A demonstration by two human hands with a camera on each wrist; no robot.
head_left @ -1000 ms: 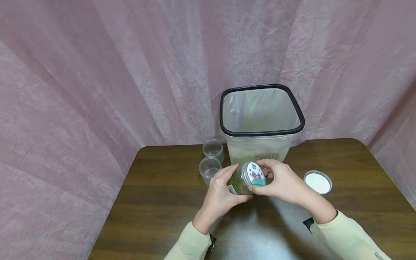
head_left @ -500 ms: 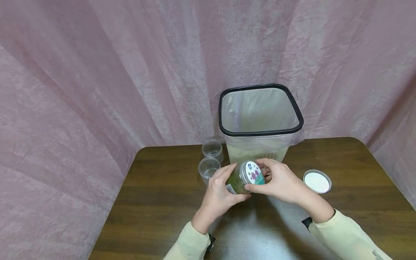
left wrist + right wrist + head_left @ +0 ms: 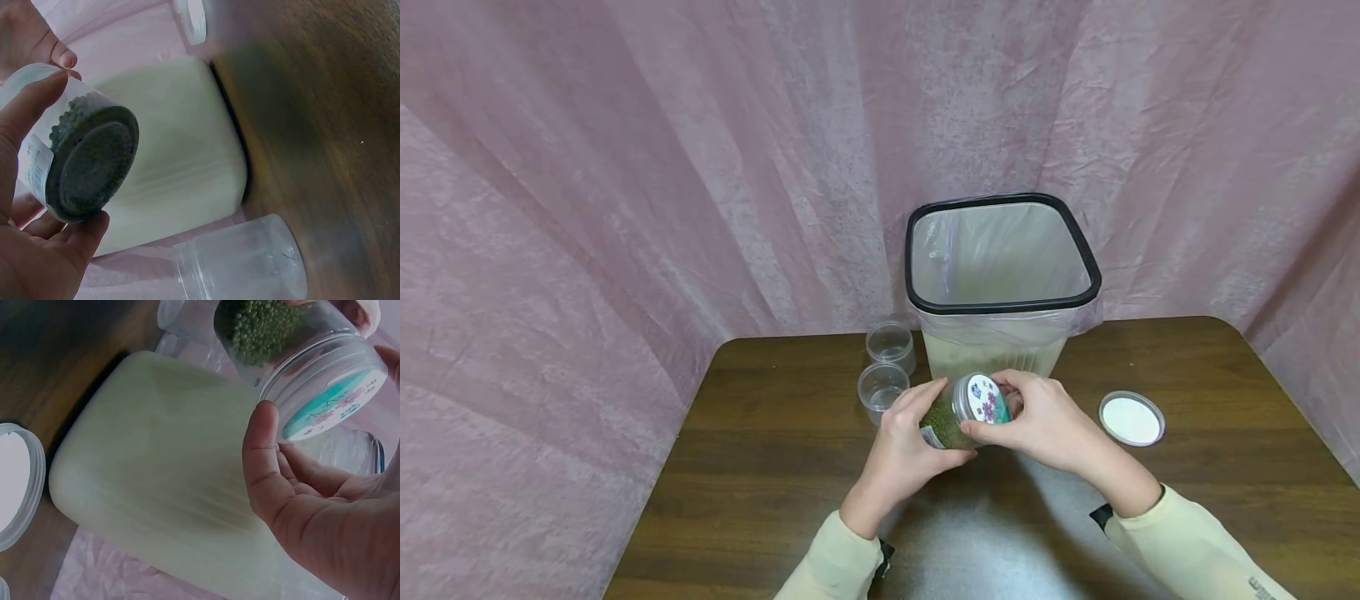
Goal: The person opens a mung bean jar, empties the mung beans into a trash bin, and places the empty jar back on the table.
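Tilted in the air in front of the bin is a clear plastic jar (image 3: 942, 421) partly filled with small green beans. My left hand (image 3: 904, 446) grips its body, fingers on one side and thumb on the other. The jar's lid (image 3: 985, 400), with a white and teal flower sticker, faces right and sits on the mouth. My right hand (image 3: 1043, 419) pinches the lid's rim between thumb and fingers. In the left wrist view the jar's base (image 3: 97, 165) faces the camera. Beans (image 3: 259, 331) lie toward the base in the right wrist view.
A cream bin (image 3: 955, 354) with a black rim and a clear liner stands at the back. Two clear jars without lids, a rear one (image 3: 891, 343) and a front one (image 3: 883, 390), stand left of it. A loose lid (image 3: 1132, 419) lies on the wooden table (image 3: 760, 450) at right.
The flower sticker has turned slightly, with my right hand and wrist shifting a little to the left. My left hand stays almost still around the jar.
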